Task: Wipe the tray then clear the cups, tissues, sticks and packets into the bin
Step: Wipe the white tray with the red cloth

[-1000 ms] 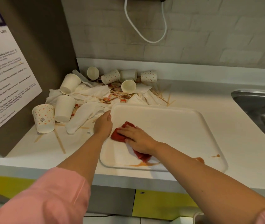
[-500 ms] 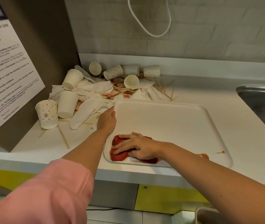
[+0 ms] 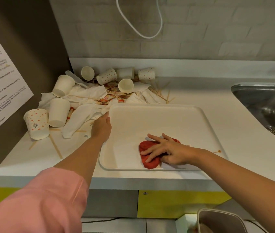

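A white tray [image 3: 163, 118] lies on the counter in front of me. My right hand [image 3: 165, 151] presses flat on a red cloth [image 3: 147, 154] near the tray's front edge, fingers spread over it. My left hand [image 3: 101, 126] grips the tray's left rim. Behind and left of the tray lies a heap of paper cups [image 3: 63, 85], some dotted [image 3: 37, 123], on crumpled white tissues [image 3: 89, 96], with orange packets [image 3: 110, 97] and wooden sticks [image 3: 157, 94] among them. The bin [image 3: 220, 221] stands on the floor at the lower right.
A steel sink [image 3: 267, 106] is set into the counter at the right. A dark cabinet with a printed notice [image 3: 0, 86] closes off the left side. Small orange stains [image 3: 217, 151] mark the counter by the tray's right edge. A white cable [image 3: 140, 29] hangs on the tiled wall.
My right hand has slid the red cloth from the tray's front left corner rightwards along the front edge. The orange smear there is gone. My left hand stays on the left rim.
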